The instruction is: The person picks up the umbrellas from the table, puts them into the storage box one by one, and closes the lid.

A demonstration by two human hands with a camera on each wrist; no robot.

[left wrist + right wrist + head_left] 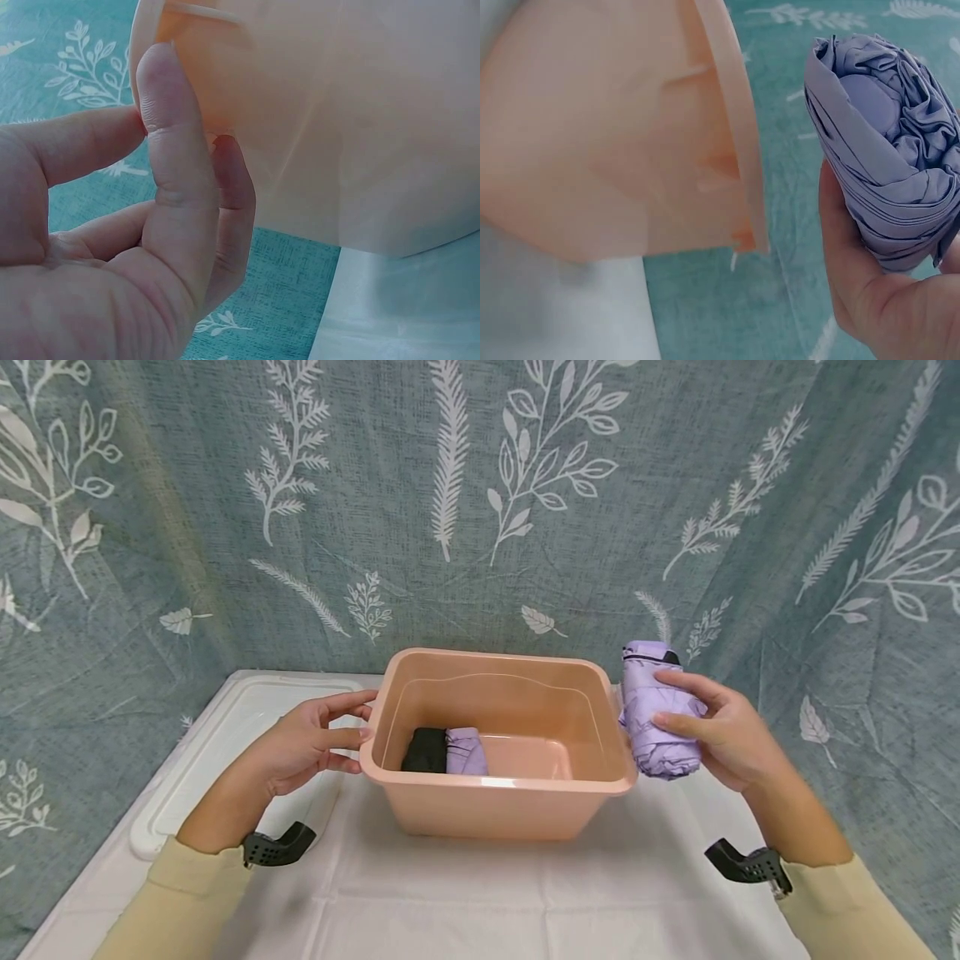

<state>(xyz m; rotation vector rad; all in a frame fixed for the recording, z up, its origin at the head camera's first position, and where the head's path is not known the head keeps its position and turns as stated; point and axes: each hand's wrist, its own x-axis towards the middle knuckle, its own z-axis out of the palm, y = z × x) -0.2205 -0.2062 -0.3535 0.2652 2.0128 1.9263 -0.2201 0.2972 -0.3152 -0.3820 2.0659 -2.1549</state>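
Note:
A peach plastic storage bin (495, 810) stands in the middle of the table. My left hand (307, 739) pinches the bin's left rim, thumb and fingers at its edge, as the left wrist view shows close up. In my right hand (723, 727) is a folded lavender umbrella (656, 718), held upright just outside the bin's right rim. Its gathered fabric and rounded end (870, 105) face the right wrist camera. Inside the bin, at the left, a black bundle (425, 750) lies beside a lavender folded bundle (466, 752).
A white lid (247, 718) lies flat on the table to the left, partly behind my left hand. White cloth (435, 902) covers the table. A blue-green curtain (390, 485) with white leaf patterns hangs behind and along both sides.

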